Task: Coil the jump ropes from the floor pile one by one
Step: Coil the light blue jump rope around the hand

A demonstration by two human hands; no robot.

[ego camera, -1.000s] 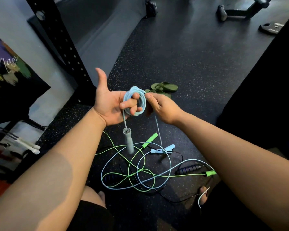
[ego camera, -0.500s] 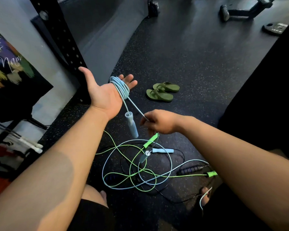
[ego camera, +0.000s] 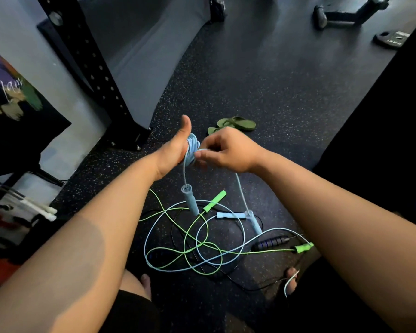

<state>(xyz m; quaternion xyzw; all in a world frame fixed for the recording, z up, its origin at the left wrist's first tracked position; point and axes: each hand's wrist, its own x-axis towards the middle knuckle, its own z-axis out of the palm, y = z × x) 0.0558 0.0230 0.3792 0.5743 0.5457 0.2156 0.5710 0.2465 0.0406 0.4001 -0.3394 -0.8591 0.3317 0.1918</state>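
A light blue jump rope coil is wound around my left hand, whose thumb points up; its fingers are hidden behind the coil. My right hand pinches the rope's free strand right beside the coil. One blue handle dangles under my left hand. The other blue handle hangs from the strand below my right hand, just above the floor. On the floor lies the pile: a green rope, another light blue rope and a black rope, tangled together.
Green flip-flops lie on the speckled black floor beyond my hands. A black perforated rack upright stands at the left. A weight plate and bench legs sit far right. My toes touch the pile's near edge.
My right hand rose from near the floor up to the coil, bringing the strand with it. My left hand turned edge-on with the thumb up. The second blue handle lifted off the floor.
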